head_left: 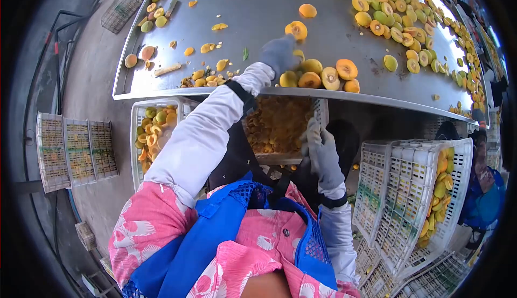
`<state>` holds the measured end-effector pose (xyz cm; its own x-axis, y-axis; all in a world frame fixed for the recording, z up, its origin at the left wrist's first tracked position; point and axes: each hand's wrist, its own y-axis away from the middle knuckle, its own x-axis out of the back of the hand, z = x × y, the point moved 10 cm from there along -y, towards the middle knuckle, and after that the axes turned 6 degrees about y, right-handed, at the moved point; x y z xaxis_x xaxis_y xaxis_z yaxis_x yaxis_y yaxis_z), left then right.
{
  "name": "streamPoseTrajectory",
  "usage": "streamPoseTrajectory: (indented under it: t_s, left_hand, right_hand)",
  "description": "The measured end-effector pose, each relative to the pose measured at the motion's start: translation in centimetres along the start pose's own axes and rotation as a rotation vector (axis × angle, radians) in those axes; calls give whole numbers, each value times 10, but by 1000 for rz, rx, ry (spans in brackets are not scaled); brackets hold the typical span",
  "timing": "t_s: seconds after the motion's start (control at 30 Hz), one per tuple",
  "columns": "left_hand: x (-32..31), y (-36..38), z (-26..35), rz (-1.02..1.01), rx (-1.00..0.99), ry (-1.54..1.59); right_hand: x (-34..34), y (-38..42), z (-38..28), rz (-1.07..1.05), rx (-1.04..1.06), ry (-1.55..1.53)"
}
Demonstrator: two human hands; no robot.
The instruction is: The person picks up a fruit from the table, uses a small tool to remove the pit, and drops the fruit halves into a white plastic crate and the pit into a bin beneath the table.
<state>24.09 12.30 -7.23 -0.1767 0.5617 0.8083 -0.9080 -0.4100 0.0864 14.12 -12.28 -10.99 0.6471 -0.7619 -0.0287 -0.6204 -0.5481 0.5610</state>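
Observation:
My left hand (279, 56), in a grey glove, reaches over the metal table (253, 23) at a cluster of yellow peaches near its front edge. A peach half (346, 69) with orange flesh lies at the right of this cluster, and another cut peach (296, 30) sits just past the hand. Motion and the hand's own back hide its fingertips. Lower down, in front of the table edge, my right hand (324, 155) is gloved too, its fingers closed together. What they hold, if anything, I cannot make out.
Below the table edge stands a crate (322, 112) of brownish-yellow scraps. Another crate (134, 152) at left holds peach halves. White crates (385, 174) stand at right, one with cut fruit. Many halves (401, 34) cover the table's right side. A wooden-looking stick (167, 70) lies at left.

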Motion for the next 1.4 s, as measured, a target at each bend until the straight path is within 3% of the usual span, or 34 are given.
streamPoseTrajectory:
  t_s: [0.07, 0.13, 0.17, 0.2, 0.27, 0.3, 0.37, 0.4, 0.47, 0.5, 0.57, 0.7, 0.77, 0.8, 0.87, 1.0, 1.1, 1.23, 1.33, 1.4]
  left_hand:
    - [11, 18, -29, 81, 96, 167]
    - [22, 67, -28, 153, 239, 1000]
    - [20, 77, -18, 108, 98, 1029]
    - [20, 91, -18, 110, 98, 1033]
    - [14, 118, 19, -97, -111, 1244]
    - [21, 137, 35, -100, -117, 1252]
    - [58, 170, 64, 97, -212, 1342]
    - [51, 174, 62, 98, -221, 1349]
    - [58, 190, 50, 370, -392, 1228]
    - [59, 198, 51, 380, -397, 1231]
    - [57, 209, 47, 405, -294, 1069]
    - [56, 215, 37, 471, -246, 1116]
    - [51, 214, 39, 408, -155, 1140]
    - [50, 215, 38, 409, -153, 1140]
    - [43, 212, 34, 367, -99, 1279]
    - [44, 213, 35, 342, -61, 1427]
    - [47, 215, 50, 314, -160, 1285]
    - [48, 221, 58, 308, -143, 1382]
    - [49, 224, 58, 369, -179, 1390]
    - [53, 226, 56, 410, -210, 1384]
  right_hand:
    - [-20, 0, -29, -58, 25, 14]
    - [-27, 0, -52, 15, 132, 32]
    - [-27, 1, -67, 92, 248, 56]
    - [-34, -3, -67, 91, 248, 61]
    - [-20, 26, -111, 532, 746, 308]
    - [-24, 27, -112, 538, 748, 316]
    - [-27, 42, -121, 489, 936, 42]
    - [-28, 47, -121, 492, 943, 49]
    - [-34, 42, -108, 346, 832, -94]
    - [-35, 45, -105, 340, 839, -87]
    - [-46, 67, -110, 520, 1012, 365]
    - [-59, 91, -119, 554, 1045, 461]
    - [-72, 103, -122, 607, 1171, 688]
    - [-74, 108, -123, 604, 1170, 688]
    - [-67, 86, -110, 371, 837, 358]
    - [-57, 87, -88, 298, 769, 332]
    - [-62, 93, -86, 208, 748, 428]
    - [-58, 97, -90, 266, 808, 399]
    - [-62, 99, -93, 245, 755, 407]
    - [-63, 89, -79, 194, 560, 285]
